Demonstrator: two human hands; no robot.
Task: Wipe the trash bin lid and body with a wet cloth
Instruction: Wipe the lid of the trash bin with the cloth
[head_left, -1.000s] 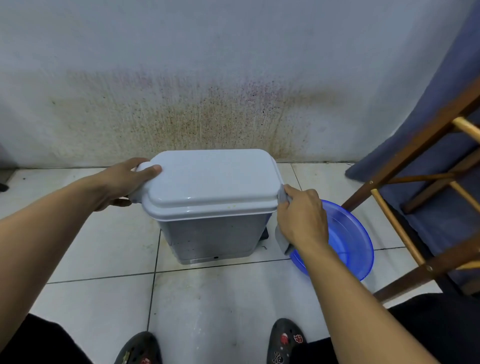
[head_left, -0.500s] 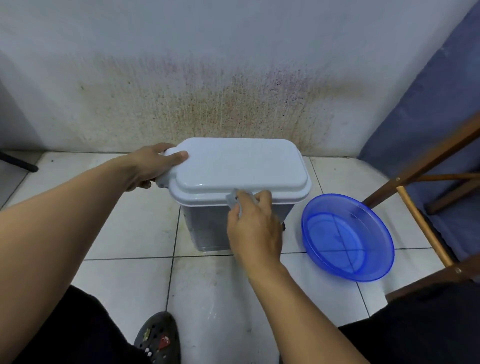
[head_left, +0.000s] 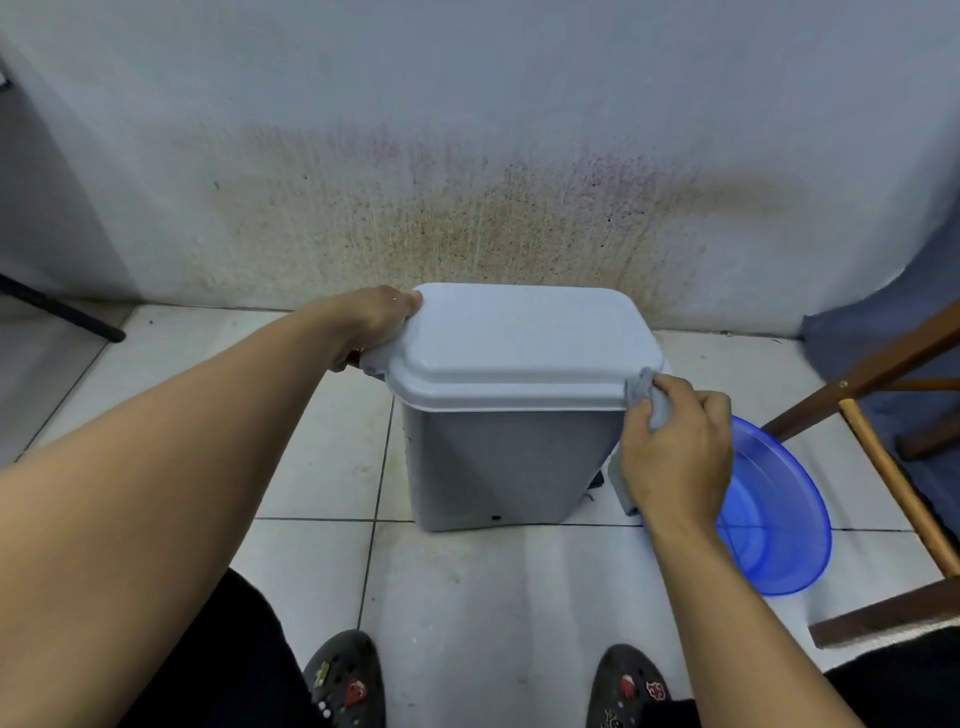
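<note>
The right hand (head_left: 675, 457) grips a bunched grey cloth (head_left: 647, 395) against the near right corner of the lid (head_left: 514, 348), likely wiping its rim, with the blue basin (head_left: 779, 519) just beside for re-wetting. The trash bin (head_left: 493, 467) stands upright on the tiled floor (head_left: 311, 467), lid closed. Farther off, the left hand (head_left: 374, 322) curls round the lid's left end, likely steadying it; no label or writing is readable.
</note>
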